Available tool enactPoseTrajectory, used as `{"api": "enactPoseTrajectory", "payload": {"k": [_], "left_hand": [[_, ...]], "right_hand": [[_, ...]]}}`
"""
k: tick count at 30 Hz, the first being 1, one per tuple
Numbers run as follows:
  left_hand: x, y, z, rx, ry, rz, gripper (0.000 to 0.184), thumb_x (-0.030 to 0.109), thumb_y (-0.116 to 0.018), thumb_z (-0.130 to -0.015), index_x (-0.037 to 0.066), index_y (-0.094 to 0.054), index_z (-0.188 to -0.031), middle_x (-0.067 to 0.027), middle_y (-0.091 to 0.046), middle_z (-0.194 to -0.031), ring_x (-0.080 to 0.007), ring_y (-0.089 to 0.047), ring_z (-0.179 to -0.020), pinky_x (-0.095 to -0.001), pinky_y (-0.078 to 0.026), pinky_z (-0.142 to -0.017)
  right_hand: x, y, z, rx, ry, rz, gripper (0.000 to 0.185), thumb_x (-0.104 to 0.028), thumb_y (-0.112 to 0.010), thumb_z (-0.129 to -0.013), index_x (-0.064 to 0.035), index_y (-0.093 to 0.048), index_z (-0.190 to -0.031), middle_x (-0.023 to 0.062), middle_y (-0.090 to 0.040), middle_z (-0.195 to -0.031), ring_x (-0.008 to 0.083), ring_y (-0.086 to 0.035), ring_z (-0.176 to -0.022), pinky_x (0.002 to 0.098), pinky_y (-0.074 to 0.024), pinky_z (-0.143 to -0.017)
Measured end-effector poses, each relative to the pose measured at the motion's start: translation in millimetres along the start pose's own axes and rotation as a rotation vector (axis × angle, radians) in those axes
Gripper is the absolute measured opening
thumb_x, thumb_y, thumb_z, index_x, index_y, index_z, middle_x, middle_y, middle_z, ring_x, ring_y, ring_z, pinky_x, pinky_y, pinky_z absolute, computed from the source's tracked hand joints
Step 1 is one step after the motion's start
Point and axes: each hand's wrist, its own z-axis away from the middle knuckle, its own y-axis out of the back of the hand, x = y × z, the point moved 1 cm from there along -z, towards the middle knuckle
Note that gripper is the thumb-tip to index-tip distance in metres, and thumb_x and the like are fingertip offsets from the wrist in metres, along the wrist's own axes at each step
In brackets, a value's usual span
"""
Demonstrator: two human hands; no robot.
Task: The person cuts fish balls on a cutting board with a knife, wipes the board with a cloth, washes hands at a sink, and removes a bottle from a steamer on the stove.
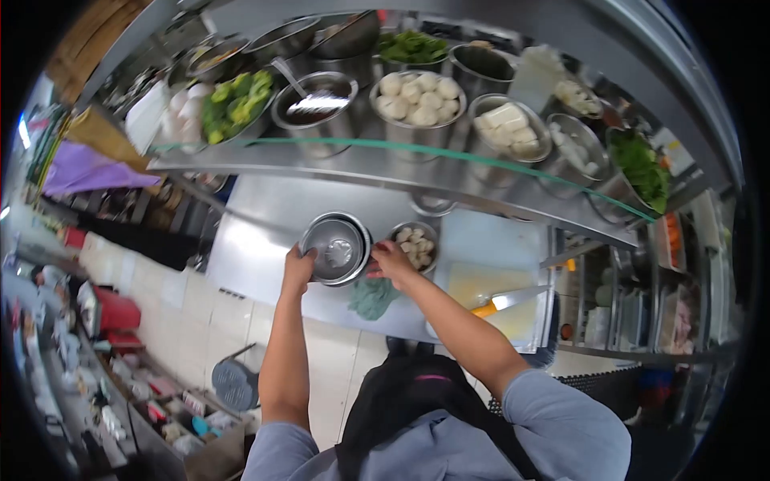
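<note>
In the centre of the frame, a metal bowl (331,238) is held over the table (249,244); a second metal rim shows close around its right side. The left hand (300,266) pinches the left rim, with the thumb on top. The right hand (389,261) has bent fingers at the right rim, but I cannot tell how firmly it is pinching there. Just right of this hand stands a small bowl with pale pieces (415,245). Below the right hand, a crumpled green cloth (373,297) lies on the table. Right of centre, a knife (513,300) with a yellow handle rests on a cutting board (481,234). Across the upper part of the frame, a metal shelf (321,167) carries containers with white balls (419,98), white blocks (508,127) and green vegetables (237,104).
</note>
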Motion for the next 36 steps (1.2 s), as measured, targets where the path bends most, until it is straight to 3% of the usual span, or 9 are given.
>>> {"api": "enactPoseTrajectory", "payload": {"k": [4,7,12,18,20,23,26,32,36], "left_hand": [[-54,38,-19,-0.042,0.213,-0.049,0.046,0.013,-0.065,-0.087,-0.014,-0.054,-0.123,-0.0277,-0.065,-0.108,-0.0430,-0.072,-0.092,-0.0549,-0.065,-0.064],[-60,44,-17,-0.009,0.240,-0.139,0.038,0.015,-0.066,-0.088,-0.012,-0.058,-0.114,-0.0261,-0.067,-0.102,-0.0372,-0.070,-0.089,-0.0477,-0.062,-0.061],[-42,50,-10,0.196,-0.060,-0.446,0.033,0.023,-0.070,-0.091,-0.007,-0.060,-0.100,-0.0225,-0.067,-0.090,-0.0289,-0.061,-0.081,-0.0438,-0.050,-0.072],[-43,94,-41,0.341,-0.160,-0.321,0.028,0.018,-0.069,-0.094,-0.004,-0.059,-0.107,-0.0257,-0.070,-0.100,-0.0375,-0.068,-0.093,-0.0445,-0.052,-0.083],[-48,109,-49,0.409,-0.087,-0.401,0.029,0.018,-0.069,-0.094,-0.004,-0.059,-0.109,-0.0271,-0.070,-0.103,-0.0417,-0.069,-0.096,-0.0471,-0.052,-0.085],[-78,127,-69,0.428,-0.079,-0.431,0.029,0.018,-0.067,-0.094,-0.002,-0.059,-0.113,-0.0289,-0.070,-0.108,-0.0452,-0.069,-0.104,-0.0485,-0.052,-0.089],[-87,135,-71,0.414,-0.110,-0.463,0.031,0.017,-0.065,-0.095,0.002,-0.060,-0.122,-0.0281,-0.071,-0.114,-0.0452,-0.068,-0.109,-0.0484,-0.053,-0.092],[-46,125,-49,0.432,-0.239,-0.576,0.032,0.014,-0.061,-0.096,0.004,-0.061,-0.126,-0.0265,-0.071,-0.114,-0.0458,-0.068,-0.109,-0.0510,-0.052,-0.092],[-35,145,-48,0.619,-0.314,-0.827,0.029,0.013,-0.061,-0.095,0.002,-0.063,-0.121,-0.0269,-0.072,-0.107,-0.0483,-0.067,-0.103,-0.0539,-0.052,-0.088]], "right_hand": [[49,-23,-33,0.124,-0.087,0.105,0.032,-0.017,-0.064,-0.099,0.0012,-0.054,-0.124,0.0117,-0.064,-0.112,0.0244,-0.070,-0.091,0.0428,-0.0649,-0.076],[59,-26,-34,0.092,-0.125,0.161,0.035,-0.014,-0.065,-0.097,0.0009,-0.054,-0.127,0.0139,-0.062,-0.117,0.0256,-0.070,-0.097,0.0414,-0.0664,-0.073],[57,-36,-25,0.155,-0.030,0.171,0.029,-0.013,-0.067,-0.093,0.0005,-0.056,-0.116,0.0139,-0.063,-0.110,0.0264,-0.071,-0.088,0.0406,-0.0664,-0.065],[43,-10,-34,0.285,0.144,0.632,0.028,-0.015,-0.071,-0.084,0.0024,-0.056,-0.101,0.0205,-0.068,-0.093,0.0339,-0.073,-0.071,0.0417,-0.0588,-0.055],[37,-14,-25,0.295,0.075,0.539,0.027,-0.016,-0.071,-0.085,-0.0006,-0.059,-0.104,0.0191,-0.069,-0.101,0.0375,-0.073,-0.085,0.0469,-0.0602,-0.071],[2,-41,1,0.485,0.678,1.178,0.040,-0.025,-0.074,-0.091,-0.0029,-0.062,-0.122,0.0180,-0.068,-0.108,0.0430,-0.063,-0.112,0.0508,-0.0515,-0.097],[-33,-85,-5,0.277,0.756,1.149,0.043,-0.028,-0.072,-0.090,-0.0017,-0.064,-0.123,0.0166,-0.069,-0.113,0.0422,-0.065,-0.110,0.0508,-0.0529,-0.094],[3,-154,-107,0.101,0.474,1.061,0.020,-0.021,-0.070,-0.088,-0.0039,-0.062,-0.094,0.0156,-0.073,-0.088,0.0325,-0.073,-0.087,0.0460,-0.0568,-0.079],[-45,-189,-77,-0.152,0.114,0.771,0.017,-0.014,-0.068,-0.083,-0.0017,-0.061,-0.092,0.0223,-0.071,-0.091,0.0433,-0.070,-0.089,0.0505,-0.0566,-0.079]]}}
